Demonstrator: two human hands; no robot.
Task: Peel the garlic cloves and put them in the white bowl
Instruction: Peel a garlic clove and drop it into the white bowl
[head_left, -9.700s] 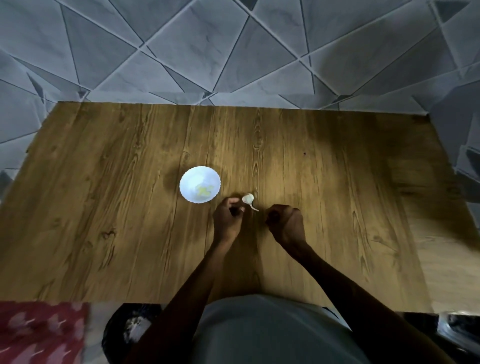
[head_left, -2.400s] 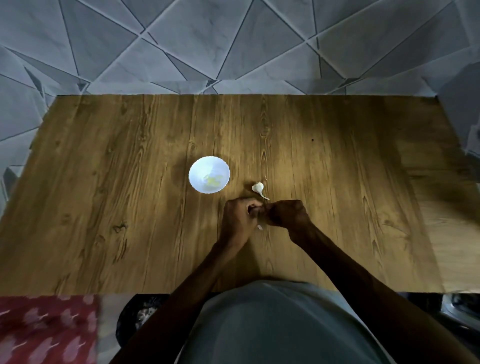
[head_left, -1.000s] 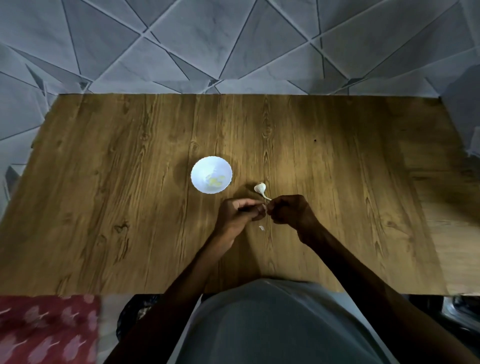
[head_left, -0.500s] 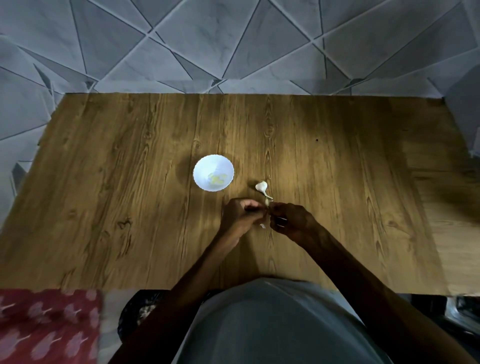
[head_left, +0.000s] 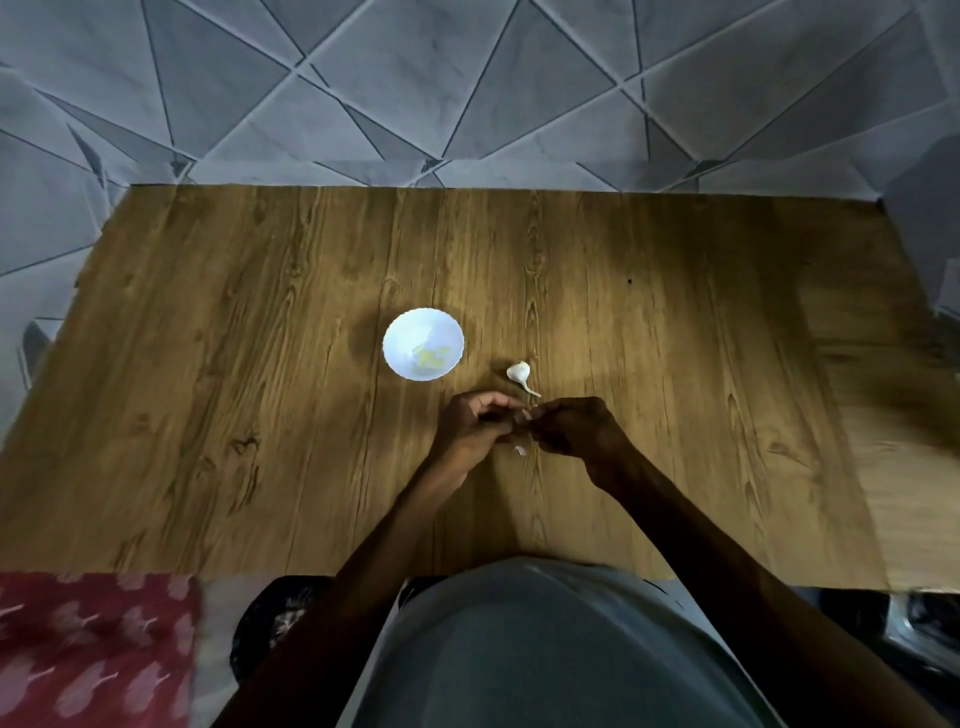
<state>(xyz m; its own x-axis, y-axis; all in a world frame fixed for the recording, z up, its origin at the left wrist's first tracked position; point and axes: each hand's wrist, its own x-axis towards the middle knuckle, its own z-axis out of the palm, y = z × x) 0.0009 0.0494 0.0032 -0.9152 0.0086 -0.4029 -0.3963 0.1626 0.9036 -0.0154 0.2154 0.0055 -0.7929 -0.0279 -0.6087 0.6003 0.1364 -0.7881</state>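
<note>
White bowl (head_left: 423, 344) holds yellowish bits; garlic piece (head_left: 518, 372) just right of it. Nearer-right of bowl, L hand (head_left: 470, 434) & R hand (head_left: 571, 434) both pinch small clove (head_left: 521, 414).

I have one view only, from the wide camera on the person's head. It looks forward and steeply down on the surface (head_left: 260, 415), from some height, so almost the whole surface fits in the frame. The bowl (head_left: 410, 338) lies near the middle. The floor (head_left: 415, 78) fills the top, and the person's shirt (head_left: 545, 649) fills the bottom.
</note>
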